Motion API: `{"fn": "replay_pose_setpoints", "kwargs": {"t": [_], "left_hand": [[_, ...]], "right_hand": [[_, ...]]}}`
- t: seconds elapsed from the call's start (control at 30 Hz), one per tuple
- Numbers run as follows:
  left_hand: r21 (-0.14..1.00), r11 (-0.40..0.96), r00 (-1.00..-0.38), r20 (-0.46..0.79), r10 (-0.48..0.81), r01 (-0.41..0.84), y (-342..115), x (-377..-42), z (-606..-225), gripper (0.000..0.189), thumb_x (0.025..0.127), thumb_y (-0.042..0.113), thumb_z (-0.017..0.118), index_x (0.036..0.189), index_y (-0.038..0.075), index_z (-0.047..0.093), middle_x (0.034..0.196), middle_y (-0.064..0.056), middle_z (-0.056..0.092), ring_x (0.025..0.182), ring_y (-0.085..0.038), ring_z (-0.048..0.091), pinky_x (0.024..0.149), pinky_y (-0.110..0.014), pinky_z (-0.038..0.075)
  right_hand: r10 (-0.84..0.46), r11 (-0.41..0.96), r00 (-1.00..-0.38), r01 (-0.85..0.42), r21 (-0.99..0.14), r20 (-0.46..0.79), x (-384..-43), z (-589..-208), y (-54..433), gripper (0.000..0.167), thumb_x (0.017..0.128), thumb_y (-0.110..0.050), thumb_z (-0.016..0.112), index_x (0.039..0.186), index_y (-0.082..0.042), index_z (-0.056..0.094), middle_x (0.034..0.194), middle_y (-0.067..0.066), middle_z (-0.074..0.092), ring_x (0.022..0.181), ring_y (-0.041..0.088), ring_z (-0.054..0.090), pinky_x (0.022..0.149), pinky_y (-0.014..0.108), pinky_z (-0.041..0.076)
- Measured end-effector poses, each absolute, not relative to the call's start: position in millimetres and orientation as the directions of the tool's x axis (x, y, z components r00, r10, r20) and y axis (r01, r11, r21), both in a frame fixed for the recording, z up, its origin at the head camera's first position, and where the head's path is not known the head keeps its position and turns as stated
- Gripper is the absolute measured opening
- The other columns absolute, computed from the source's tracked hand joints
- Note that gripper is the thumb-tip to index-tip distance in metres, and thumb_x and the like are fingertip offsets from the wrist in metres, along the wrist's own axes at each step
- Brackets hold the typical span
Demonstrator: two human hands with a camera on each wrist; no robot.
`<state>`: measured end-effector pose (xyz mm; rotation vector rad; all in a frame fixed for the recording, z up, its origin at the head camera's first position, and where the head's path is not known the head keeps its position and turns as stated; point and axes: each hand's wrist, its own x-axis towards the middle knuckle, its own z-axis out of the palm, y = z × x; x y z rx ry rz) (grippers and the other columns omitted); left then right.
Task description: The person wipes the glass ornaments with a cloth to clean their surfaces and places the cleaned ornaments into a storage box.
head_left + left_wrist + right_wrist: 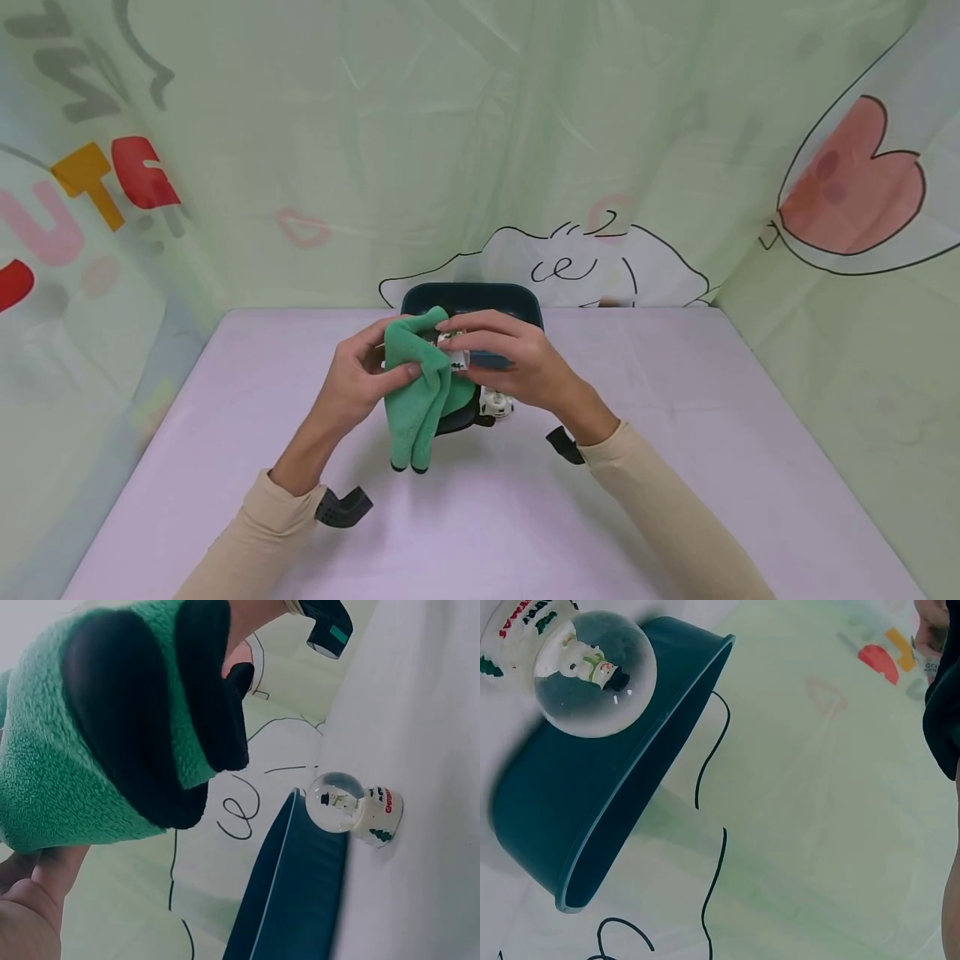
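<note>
My left hand (pixel 358 379) pinches a fuzzy green cloth (pixel 411 408) with black patches, its thumb on the near face. Two leg-like ends with black tips hang down. In the left wrist view the cloth (pixel 45 765) fills the upper left. With curled fingers, my right hand (pixel 525 362) holds a white piece with dark green marks (pixel 459 360), like a snow globe's base; the cloth hides the rest. Below the hands, a snow globe (pixel 497 403) stands on the table. Its snowman shows clearly in the right wrist view, inside the glass ball (pixel 596 675).
A dark blue bin (pixel 471 287) stands behind the hands at the table's far edge, with the snow globe before it. The table (pixel 637 500) has a pale lilac cover. Printed curtains (pixel 337 150) enclose the back and sides. Black mounts (pixel 343 507) sit at both wrists.
</note>
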<state>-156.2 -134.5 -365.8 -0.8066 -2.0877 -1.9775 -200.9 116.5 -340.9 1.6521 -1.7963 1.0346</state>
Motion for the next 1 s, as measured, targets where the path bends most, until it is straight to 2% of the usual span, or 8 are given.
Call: {"fn": "replay_pose_setpoints", "kwargs": {"t": [0.13,0.3,0.43,0.7,0.9,1.0], "left_hand": [[0.865,-0.040,-0.824,0.490,0.284,0.501,-133.7,-155.5,-366.4,0.053,0.087,-0.006,0.073,0.138,-0.003,0.057,0.125,-0.008,0.064,0.104,-0.017,0.066,0.082,-0.028,0.059],[0.844,-0.066,-0.799,0.527,0.291,0.532,-132.5,-155.6,-367.5,0.056,0.085,-0.009,0.074,0.138,-0.005,0.056,0.125,-0.002,0.065,0.103,-0.015,0.065,0.082,-0.028,0.060],[0.838,-0.062,-0.789,0.533,0.306,0.542,-131.9,-155.0,-368.6,0.056,0.085,-0.011,0.075,0.138,-0.006,0.055,0.124,0.001,0.065,0.100,-0.014,0.066,0.080,-0.030,0.061],[0.807,-0.027,-0.758,0.565,0.324,0.590,-131.1,-154.1,-368.9,0.056,0.085,-0.013,0.073,0.137,-0.003,0.057,0.125,-0.009,0.064,0.101,-0.016,0.065,0.079,-0.035,0.062],[0.779,0.001,-0.736,0.592,0.329,0.627,-129.3,-154.7,-368.7,0.057,0.084,-0.013,0.074,0.137,-0.001,0.058,0.125,-0.014,0.062,0.105,-0.018,0.064,0.078,-0.037,0.062],[0.770,0.008,-0.728,0.600,0.331,0.638,-128.3,-155.1,-368.4,0.056,0.084,-0.013,0.075,0.136,0.000,0.059,0.126,-0.015,0.062,0.107,-0.019,0.063,0.078,-0.037,0.062]], "right_hand": [[-0.593,-0.027,-0.206,-0.961,-0.274,0.779,-199.7,-341.8,116.1,0.044,0.077,0.004,0.085,0.118,-0.001,0.071,0.124,0.017,0.066,0.116,0.028,0.065,0.094,0.032,0.056],[-0.573,-0.023,-0.335,-0.905,-0.424,0.748,-196.0,-343.7,116.8,0.050,0.074,0.004,0.087,0.120,0.001,0.069,0.122,0.015,0.067,0.115,0.025,0.065,0.087,0.039,0.060],[-0.573,-0.011,-0.417,-0.857,-0.515,0.706,-193.7,-344.4,118.5,0.052,0.074,0.005,0.087,0.122,0.000,0.069,0.119,0.014,0.068,0.110,0.023,0.065,0.081,0.040,0.062],[-0.571,0.063,-0.545,-0.775,-0.629,0.614,-188.9,-339.5,120.0,0.040,0.082,-0.001,0.083,0.119,-0.006,0.070,0.107,0.007,0.070,0.088,0.017,0.071,0.074,0.033,0.062],[-0.550,0.139,-0.655,-0.684,-0.716,0.519,-183.9,-335.7,119.7,0.029,0.087,-0.009,0.080,0.115,-0.008,0.072,0.093,0.002,0.072,0.079,0.014,0.070,0.070,0.031,0.061],[-0.544,0.166,-0.689,-0.649,-0.743,0.480,-182.7,-335.1,120.1,0.026,0.089,-0.011,0.079,0.114,-0.008,0.072,0.088,0.001,0.071,0.075,0.015,0.069,0.068,0.029,0.060]]}}
